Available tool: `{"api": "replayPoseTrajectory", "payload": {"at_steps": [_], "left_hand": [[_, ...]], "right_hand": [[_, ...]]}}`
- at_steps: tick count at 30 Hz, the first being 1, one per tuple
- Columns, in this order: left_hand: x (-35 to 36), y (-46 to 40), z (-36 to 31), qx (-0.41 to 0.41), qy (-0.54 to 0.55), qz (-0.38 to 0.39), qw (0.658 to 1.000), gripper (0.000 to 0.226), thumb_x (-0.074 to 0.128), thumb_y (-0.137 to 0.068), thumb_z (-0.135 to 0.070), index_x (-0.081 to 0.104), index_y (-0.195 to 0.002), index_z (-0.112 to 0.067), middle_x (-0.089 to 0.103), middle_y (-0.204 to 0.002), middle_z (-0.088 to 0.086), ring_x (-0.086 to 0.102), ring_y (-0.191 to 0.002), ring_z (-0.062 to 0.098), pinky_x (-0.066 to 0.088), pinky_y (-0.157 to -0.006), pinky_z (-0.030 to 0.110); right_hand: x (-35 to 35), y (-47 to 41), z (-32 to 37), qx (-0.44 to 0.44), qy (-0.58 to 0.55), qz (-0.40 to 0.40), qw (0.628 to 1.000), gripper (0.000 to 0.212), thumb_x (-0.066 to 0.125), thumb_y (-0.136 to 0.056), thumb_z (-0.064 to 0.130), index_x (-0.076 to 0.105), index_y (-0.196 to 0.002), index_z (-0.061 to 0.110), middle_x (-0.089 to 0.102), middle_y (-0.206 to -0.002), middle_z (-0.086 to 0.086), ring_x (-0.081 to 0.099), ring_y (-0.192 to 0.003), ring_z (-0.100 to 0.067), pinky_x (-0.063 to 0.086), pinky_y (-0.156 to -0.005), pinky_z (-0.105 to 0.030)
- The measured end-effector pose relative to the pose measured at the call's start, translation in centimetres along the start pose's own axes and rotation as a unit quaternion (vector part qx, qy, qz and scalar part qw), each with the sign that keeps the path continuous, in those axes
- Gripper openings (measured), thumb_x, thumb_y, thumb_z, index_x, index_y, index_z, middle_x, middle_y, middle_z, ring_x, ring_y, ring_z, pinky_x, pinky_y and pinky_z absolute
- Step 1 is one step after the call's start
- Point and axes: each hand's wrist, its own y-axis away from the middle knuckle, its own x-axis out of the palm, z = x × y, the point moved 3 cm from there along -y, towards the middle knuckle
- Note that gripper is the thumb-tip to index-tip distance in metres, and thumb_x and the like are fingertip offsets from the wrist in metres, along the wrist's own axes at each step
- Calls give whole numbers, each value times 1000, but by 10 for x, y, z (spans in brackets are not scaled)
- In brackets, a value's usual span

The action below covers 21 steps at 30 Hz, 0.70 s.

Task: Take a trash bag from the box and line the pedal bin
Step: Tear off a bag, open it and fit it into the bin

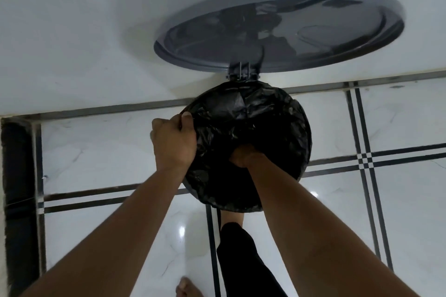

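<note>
I look straight down on the round pedal bin, its mouth covered by a black trash bag point(255, 113) that is folded over the rim. The grey lid point(337, 31) stands open against the white wall behind it, joined at the hinge point(242, 72). My left hand point(173, 142) grips the bag's edge at the bin's left rim, thumb on top. My right hand point(243, 155) is pushed down inside the bag, its fingers hidden by the plastic. The box of bags is not in view.
White glossy floor tiles with dark double stripes point(366, 159) surround the bin. A dark vertical strip point(17, 200) runs along the far left. My leg in black trousers point(239, 253) reaches under the bin's front, and bare toes point(188, 288) show at the bottom.
</note>
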Motion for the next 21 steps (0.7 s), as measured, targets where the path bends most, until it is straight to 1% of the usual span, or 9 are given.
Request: {"api": "replayPoseTrajectory", "payload": {"at_steps": [3, 6, 8, 10, 13, 15, 16, 18, 21], "left_hand": [[3, -5, 2, 1, 41, -9, 999, 49, 46, -103, -43, 45, -60, -20, 55, -81, 25, 56, -72, 30, 45, -66, 33], [7, -8, 4, 6, 65, -21, 998, 50, 48, -104, -38, 43, -61, -14, 50, -70, 20, 47, -57, 17, 36, -50, 16], [7, -10, 3, 21, 61, -25, 998, 46, 46, -105, -37, 48, -64, -17, 54, -72, 15, 49, -60, 16, 35, -50, 10], [5, -11, 2, 24, 55, -18, 998, 38, 45, -105, -38, 62, -79, -16, 63, -83, 15, 56, -70, 20, 36, -58, 13], [0, -8, -2, 29, 48, -10, 998, 33, 47, -105, -37, 70, -104, -14, 68, -88, 15, 58, -73, 19, 37, -59, 11], [-3, -8, -4, 33, 43, -4, 999, 32, 47, -105, -37, 69, -111, -15, 69, -92, 12, 59, -80, 21, 37, -63, 20], [-4, -8, -5, 35, 40, -4, 999, 32, 47, -105, -37, 69, -113, -15, 69, -94, 11, 59, -82, 21, 36, -66, 26], [-8, -8, -6, 38, 35, -7, 999, 32, 48, -105, -35, 70, -114, -13, 68, -94, 8, 56, -84, 19, 34, -73, 26], [-9, -7, -4, 37, 28, -3, 999, 32, 49, -105, -36, 70, -115, -15, 65, -97, 4, 54, -89, 17, 34, -77, 24]], "right_hand": [[13, -18, -7, 6, 15, 41, 999, 56, 39, -109, 36, 31, -159, 13, 26, -167, -13, 28, -152, -34, 24, -123, -41], [16, -23, -10, 18, -13, 43, 999, 55, 39, -109, 31, 32, -158, 8, 30, -165, -16, 31, -151, -34, 24, -123, -40], [9, -16, -3, -6, -28, 38, 999, 58, 37, -110, 37, 26, -160, 11, 24, -167, -14, 28, -152, -33, 23, -123, -38], [-1, 5, 5, -20, -19, 11, 1000, 54, 34, -110, 36, 34, -158, 11, 30, -165, -14, 33, -150, -33, 27, -121, -39], [-14, 58, 12, -46, 4, -18, 999, 36, 41, -106, 20, 62, -128, 2, 62, -134, -19, 56, -129, -34, 43, -103, -34], [-20, 81, 7, -49, 5, -1, 999, 22, 48, -100, 15, 63, -88, 4, 64, -95, -12, 62, -110, -34, 45, -84, -29], [-30, 88, 7, -56, 11, -26, 998, 23, 50, -97, 15, 61, -82, 2, 64, -90, -13, 64, -107, -35, 45, -81, -28], [-53, 85, 11, -67, 6, -94, 993, 27, 53, -95, 18, 69, -99, -2, 70, -107, -21, 64, -112, -38, 47, -86, -31], [-65, 55, 14, -43, 14, -62, 997, 42, 44, -104, 24, 60, -137, 4, 57, -143, -21, 54, -132, -36, 41, -106, -34]]}}
